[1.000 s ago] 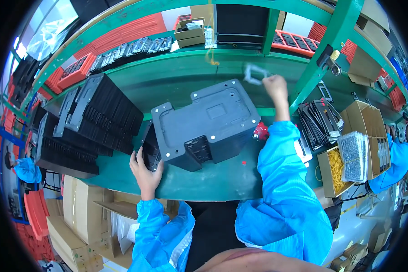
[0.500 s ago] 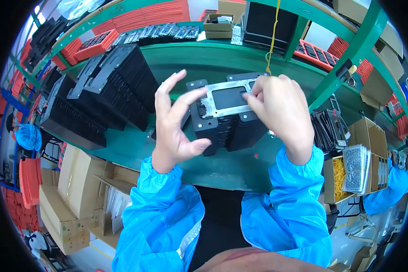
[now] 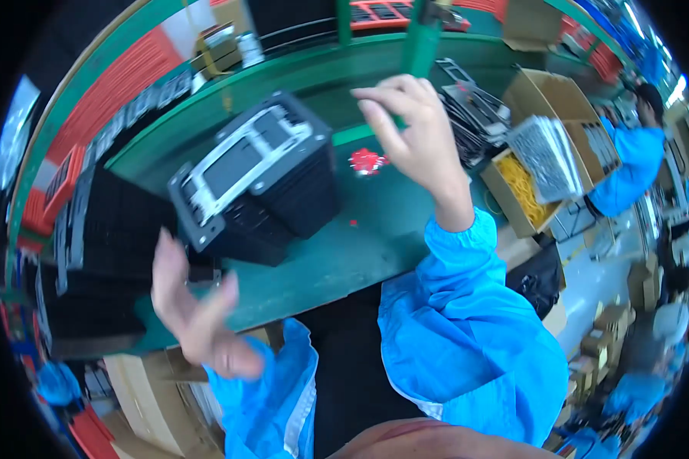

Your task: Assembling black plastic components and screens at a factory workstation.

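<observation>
A stack of black plastic trays [image 3: 302, 195] stands on the green bench, left of centre. On its top lies a silver metal frame [image 3: 265, 155] with window-like openings. Just in front of the stack's near left corner is my left hand [image 3: 199, 310], smeared by motion, its fingers spread and holding nothing. My right hand [image 3: 421, 134] hovers over the bench to the right of the stack, thumb and forefinger apart, with nothing seen between them. Below and left of it sits a small heap of red pieces [image 3: 366, 161].
More black stacks [image 3: 119, 237] stand at the left. Flat black frames [image 3: 475, 115] lie at the right, by an open carton [image 3: 555, 96] and a box of yellow rubber bands [image 3: 522, 187] with bubble-wrapped packs [image 3: 545, 157]. A green post [image 3: 421, 50] rises at the back. A co-worker [image 3: 631, 164] is far right.
My view has swung to the right. Both hands have left the silver frame: the right has moved off to the right, the left toward me. The red heap has come into sight.
</observation>
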Demonstrator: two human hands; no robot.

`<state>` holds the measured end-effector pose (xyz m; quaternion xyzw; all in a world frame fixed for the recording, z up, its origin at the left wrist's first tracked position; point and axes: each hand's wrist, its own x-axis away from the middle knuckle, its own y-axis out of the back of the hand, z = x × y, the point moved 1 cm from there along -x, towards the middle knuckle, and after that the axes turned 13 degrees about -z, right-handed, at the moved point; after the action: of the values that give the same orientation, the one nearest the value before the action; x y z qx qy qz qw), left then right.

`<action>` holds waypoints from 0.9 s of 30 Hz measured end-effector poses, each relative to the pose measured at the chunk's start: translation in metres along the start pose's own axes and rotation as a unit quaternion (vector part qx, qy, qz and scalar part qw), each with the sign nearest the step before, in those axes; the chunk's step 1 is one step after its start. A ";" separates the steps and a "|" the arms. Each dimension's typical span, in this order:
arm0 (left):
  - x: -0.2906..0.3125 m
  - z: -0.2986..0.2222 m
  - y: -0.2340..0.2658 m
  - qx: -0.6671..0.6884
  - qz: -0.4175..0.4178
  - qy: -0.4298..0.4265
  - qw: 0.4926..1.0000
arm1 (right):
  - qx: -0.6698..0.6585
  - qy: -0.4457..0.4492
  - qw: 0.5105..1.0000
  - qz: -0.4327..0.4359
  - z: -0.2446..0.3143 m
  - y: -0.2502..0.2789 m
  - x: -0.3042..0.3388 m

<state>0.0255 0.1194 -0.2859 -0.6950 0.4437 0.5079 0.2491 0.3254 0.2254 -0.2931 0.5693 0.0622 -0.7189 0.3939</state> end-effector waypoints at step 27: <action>0.125 -0.021 -0.020 0.344 0.241 0.321 0.849 | -0.386 -0.086 0.918 0.031 0.131 0.029 0.163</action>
<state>0.0640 0.0666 -0.3960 -0.5605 0.7988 0.1153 0.1859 0.2360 0.0544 -0.3792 0.3105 0.2833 -0.6728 0.6089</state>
